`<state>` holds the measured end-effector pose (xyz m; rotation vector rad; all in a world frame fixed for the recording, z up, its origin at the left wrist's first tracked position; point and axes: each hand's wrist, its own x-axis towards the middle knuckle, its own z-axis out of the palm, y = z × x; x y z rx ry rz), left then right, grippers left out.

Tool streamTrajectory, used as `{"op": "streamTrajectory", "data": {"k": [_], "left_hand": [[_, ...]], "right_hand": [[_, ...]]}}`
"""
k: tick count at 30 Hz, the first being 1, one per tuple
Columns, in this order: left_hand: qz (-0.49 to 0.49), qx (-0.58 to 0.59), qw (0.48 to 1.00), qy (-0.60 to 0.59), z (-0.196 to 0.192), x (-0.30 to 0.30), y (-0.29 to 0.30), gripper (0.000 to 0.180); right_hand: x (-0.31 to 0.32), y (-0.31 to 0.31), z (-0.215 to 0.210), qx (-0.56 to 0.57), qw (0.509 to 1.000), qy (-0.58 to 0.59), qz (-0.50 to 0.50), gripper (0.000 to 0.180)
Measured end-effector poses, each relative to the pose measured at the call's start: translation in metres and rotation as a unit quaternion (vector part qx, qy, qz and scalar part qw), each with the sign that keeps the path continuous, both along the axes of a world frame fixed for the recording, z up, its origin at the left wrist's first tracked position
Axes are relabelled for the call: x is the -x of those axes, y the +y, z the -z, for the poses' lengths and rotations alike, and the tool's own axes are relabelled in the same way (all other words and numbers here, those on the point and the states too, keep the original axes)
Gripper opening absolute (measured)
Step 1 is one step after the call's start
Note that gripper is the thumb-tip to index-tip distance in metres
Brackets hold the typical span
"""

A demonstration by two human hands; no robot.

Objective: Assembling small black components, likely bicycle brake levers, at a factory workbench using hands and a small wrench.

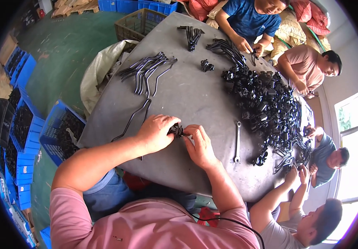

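Close to the table's near edge, my left hand (159, 130) and my right hand (201, 146) meet over a small black clamp-like part (176, 130). My left fingers close round it from the left; my right thumb and fingertips pinch its right side. Its exact shape is partly covered by the fingers. A bent black rod (134, 113) lies just left of my left hand and runs under that forearm. Beyond it rests a bunch of bent black rods (146, 71). To the right of my right hand, a wrench (238, 142) lies flat on the grey table (191, 95).
A big heap of black parts (266, 103) covers the table's right side. More bent rods (192, 37) lie at the far end. Several co-workers (249, 20) handle parts along the far and right edges. Blue crates (63, 133) and a white sack (100, 74) stand on the left.
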<state>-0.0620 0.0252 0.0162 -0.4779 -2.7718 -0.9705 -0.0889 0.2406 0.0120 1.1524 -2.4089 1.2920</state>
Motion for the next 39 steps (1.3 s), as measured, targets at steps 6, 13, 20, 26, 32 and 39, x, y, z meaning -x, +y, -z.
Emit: {"op": "streamTrajectory", "data": {"k": [6, 13, 20, 26, 32, 39], "left_hand": [[0.004, -0.024, 0.999, 0.031, -0.001, -0.004, 0.004, 0.042], [-0.008, 0.005, 1.0, 0.03, 0.005, -0.001, 0.003, 0.045], [-0.014, 0.005, 0.999, 0.031, 0.006, -0.002, 0.004, 0.043], [-0.014, 0.008, 0.999, 0.05, 0.005, -0.003, 0.009, 0.042], [-0.02, 0.015, 0.998, 0.054, 0.008, -0.003, 0.006, 0.045], [-0.031, 0.029, 0.998, 0.042, 0.009, -0.004, 0.008, 0.046]], "right_hand": [[0.0, 0.008, 0.007, -0.124, 0.992, 0.016, 0.028, 0.027], [0.004, 0.008, 0.005, -0.064, 0.998, -0.015, 0.015, 0.022], [0.001, 0.001, -0.003, -0.01, 0.999, -0.027, 0.019, 0.018], [0.006, 0.008, 0.009, -0.105, 0.993, 0.005, 0.046, 0.019], [0.0, 0.003, 0.001, -0.084, 0.985, -0.101, 0.112, 0.022], [-0.001, 0.004, -0.004, -0.033, 0.985, -0.161, 0.056, 0.023]]}}
